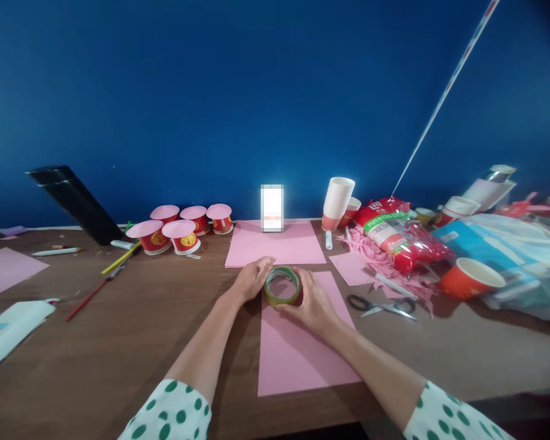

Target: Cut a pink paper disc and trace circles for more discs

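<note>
A roll of green-rimmed tape [282, 300] is held between my two hands over a pink sheet of paper [302, 360]. My right hand [312, 305] grips its right side, with the thumb along the near edge and the fingers curled around the far edge. At the left side of the roll is my left hand [255, 280], its fingers closed together against the rim. Exactly where the left fingertips meet the tape is hard to make out. Beyond the hands lies a stack of pink paper [284, 250].
Several red cups with pink tops [180, 229] stand at the back left. To the right are scissors [385, 307], pink paper strips [364, 244], stacked white cups [339, 195], a red plastic pack [394, 232] and an orange cup [467, 280]. A paintbrush [89, 298] lies left.
</note>
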`<state>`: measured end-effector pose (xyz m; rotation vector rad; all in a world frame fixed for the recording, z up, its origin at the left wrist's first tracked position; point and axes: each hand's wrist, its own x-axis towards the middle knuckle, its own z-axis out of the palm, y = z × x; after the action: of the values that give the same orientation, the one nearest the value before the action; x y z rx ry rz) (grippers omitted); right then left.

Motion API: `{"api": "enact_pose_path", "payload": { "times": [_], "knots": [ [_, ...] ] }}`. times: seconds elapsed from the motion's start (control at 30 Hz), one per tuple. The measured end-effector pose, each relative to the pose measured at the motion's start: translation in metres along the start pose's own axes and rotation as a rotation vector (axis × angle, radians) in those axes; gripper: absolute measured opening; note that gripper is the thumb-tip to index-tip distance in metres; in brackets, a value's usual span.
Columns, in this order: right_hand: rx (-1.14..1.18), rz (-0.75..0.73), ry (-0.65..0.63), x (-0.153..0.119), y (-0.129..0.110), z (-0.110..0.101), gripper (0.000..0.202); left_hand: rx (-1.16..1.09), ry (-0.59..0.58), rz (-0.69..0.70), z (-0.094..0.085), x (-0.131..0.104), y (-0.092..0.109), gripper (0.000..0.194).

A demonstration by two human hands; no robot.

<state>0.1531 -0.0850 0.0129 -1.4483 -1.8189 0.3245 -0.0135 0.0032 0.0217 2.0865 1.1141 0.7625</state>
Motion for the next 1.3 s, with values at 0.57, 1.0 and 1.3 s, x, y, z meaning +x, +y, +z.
{"api": "enact_pose_path", "payload": {
  "times": [0.57,1.0,1.3],
  "knots": [
    [-0.009,0.037,0.013,0.001,0.005,0.006,0.079,0.007,-0.037,-0.006,0.001,-0.002,-0.001,0.052],
    [0.001,0.064,-0.018,0.001,-0.002,0.001,0.071,0.009,-0.213,0.127,-0.01,-0.016,0.022,0.067],
    [0.02,0.024,-0.002,0.001,0.004,0.004,0.078,0.095,-0.037,0.123,0.003,-0.033,0.008,0.106]
  ]
}}
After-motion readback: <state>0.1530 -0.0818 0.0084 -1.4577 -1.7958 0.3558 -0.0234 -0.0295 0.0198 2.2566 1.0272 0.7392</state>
